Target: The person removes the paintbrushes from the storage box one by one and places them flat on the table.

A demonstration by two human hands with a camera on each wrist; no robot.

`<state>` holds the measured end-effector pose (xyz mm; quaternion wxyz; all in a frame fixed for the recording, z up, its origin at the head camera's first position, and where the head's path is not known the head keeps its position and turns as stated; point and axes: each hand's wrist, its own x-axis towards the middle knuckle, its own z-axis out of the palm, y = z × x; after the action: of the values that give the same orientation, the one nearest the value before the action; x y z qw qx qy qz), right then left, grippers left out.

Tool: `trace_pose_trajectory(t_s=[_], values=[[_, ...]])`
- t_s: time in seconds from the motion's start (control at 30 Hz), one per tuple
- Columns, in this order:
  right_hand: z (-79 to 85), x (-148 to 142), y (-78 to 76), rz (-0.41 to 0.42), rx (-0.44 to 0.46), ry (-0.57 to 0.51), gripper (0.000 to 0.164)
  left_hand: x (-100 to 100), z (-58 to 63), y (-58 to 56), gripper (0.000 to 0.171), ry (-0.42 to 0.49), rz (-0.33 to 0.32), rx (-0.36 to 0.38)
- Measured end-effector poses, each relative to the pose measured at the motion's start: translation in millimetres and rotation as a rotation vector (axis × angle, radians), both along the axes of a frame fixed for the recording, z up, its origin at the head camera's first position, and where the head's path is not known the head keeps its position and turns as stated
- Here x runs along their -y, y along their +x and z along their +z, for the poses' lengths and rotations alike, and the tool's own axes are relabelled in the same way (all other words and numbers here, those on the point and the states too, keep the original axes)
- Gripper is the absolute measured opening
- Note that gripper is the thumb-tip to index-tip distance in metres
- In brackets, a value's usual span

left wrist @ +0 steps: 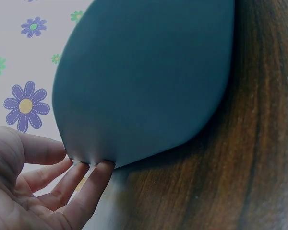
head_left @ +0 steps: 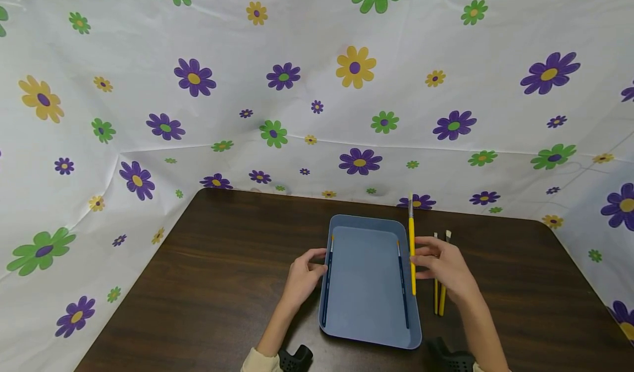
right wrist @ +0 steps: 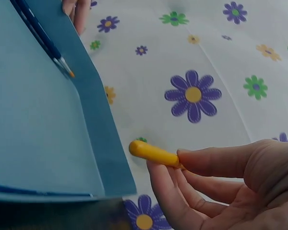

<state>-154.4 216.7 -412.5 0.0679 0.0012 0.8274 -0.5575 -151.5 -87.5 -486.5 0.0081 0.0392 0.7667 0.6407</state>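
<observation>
My left hand (head_left: 304, 273) grips the left edge of a blue-grey tray (head_left: 366, 336); in the left wrist view its fingertips touch the tray's outer wall (left wrist: 149, 76). Just outside the right rim, my right hand (head_left: 443, 264) pinches a yellow-handled paintbrush (head_left: 412, 251) between thumb and fingers, bristles pointing away from me. The rounded handle end (right wrist: 153, 153) shows in the right wrist view. Inside the tray, one dark blue paintbrush (head_left: 327, 289) lies along the left side and another dark blue paintbrush (head_left: 403, 286) along the right.
Two more yellow-handled brushes (head_left: 442, 300) lie on the dark wooden table (head_left: 223, 267), partly behind my right hand. A white cloth with flowers (head_left: 307, 42) hangs behind the table and at its sides.
</observation>
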Motion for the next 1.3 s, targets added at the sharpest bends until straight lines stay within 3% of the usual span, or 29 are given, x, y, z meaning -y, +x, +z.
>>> trace_pose_trajectory(t_s=[0.87,1.3], values=[[-3.3,-48,-0.7,0.024,0.032,0.204,0.049,0,0.4,0.7,0.036,0.023,0.003,0.007],[-11.6,-70,-4.1,0.005,0.131,0.308,0.047,0,1.3,1.9,0.036,0.018,0.002,0.012]])
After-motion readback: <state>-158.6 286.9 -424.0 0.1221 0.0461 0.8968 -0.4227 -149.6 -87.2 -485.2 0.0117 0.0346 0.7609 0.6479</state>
